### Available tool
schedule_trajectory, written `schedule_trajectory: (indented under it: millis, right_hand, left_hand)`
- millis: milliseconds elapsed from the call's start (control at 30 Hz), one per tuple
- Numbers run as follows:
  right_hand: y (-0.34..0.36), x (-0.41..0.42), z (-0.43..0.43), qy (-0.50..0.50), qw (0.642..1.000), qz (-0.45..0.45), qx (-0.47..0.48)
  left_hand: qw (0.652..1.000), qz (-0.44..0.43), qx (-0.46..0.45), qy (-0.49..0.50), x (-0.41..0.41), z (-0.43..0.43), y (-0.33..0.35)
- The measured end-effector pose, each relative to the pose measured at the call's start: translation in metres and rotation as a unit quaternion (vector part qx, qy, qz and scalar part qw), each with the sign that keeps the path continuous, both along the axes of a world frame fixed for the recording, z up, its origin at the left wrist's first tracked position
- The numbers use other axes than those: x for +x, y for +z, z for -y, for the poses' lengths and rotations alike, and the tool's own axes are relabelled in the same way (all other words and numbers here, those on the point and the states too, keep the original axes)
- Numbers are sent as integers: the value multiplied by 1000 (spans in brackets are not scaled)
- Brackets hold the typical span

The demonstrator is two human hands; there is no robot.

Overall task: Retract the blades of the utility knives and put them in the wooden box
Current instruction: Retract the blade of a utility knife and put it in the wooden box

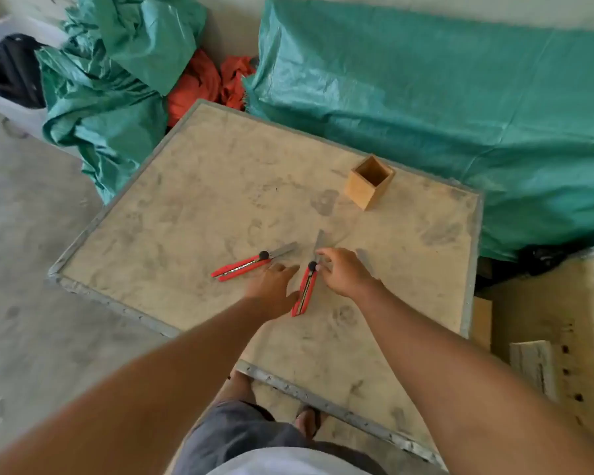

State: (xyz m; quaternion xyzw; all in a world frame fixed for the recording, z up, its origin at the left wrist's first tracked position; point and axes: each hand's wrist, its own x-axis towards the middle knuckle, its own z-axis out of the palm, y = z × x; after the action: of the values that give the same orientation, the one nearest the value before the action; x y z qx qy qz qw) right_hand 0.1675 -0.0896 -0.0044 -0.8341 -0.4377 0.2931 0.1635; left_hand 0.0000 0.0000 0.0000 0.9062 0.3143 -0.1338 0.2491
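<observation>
Your right fingers (323, 260) are spread and open, tips at the black knob of the near knife (305, 292), likely placed to slide its blade back; nothing is gripped yet. Your left hand (273, 289) lies open and flat just beside that knife's handle, apparently to steady it. The knife lies flat on the table (172, 207), blade out. Count: two knives, both blades extended; the far knife (244, 265) untouched. One box (369, 183), upright, empty as far as seen, well apart.
</observation>
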Motion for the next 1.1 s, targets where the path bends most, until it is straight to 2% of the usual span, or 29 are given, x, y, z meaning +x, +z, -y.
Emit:
schedule_trajectory:
  millis: [133,300,433,533,633,733,867,1033,1100]
  right_hand:
    - [-11,-10,-2,-22,999,-31,-17]
    - [-24,-16,-8,-80,996,-34,-17]
    - [-33,-16,-10,-152,985,-74,13]
    - [-36,-18,-8,-217,966,-136,43]
    - [-30,-19,-1,-277,931,-222,79]
    - [-12,-18,8,-290,912,-269,111]
    - [20,-14,22,-288,897,-297,154]
    - [64,-15,40,-261,880,-345,196]
    - [78,-15,50,-231,885,-358,185]
  left_hand:
    - [1000,-21,-13,9,-5,20,-15]
    - [999,1,-32,38,-5,33,-38]
    - [996,56,-35,58,-11,40,-47]
    - [990,97,-78,73,-16,38,-47]
    - [973,135,-152,106,-19,37,-38]
    - [958,164,-191,136,-25,36,-20]
    - [938,184,-261,139,-36,38,10]
    - [886,270,-327,186,-42,56,38]
    - [866,293,-353,197,-42,62,43]
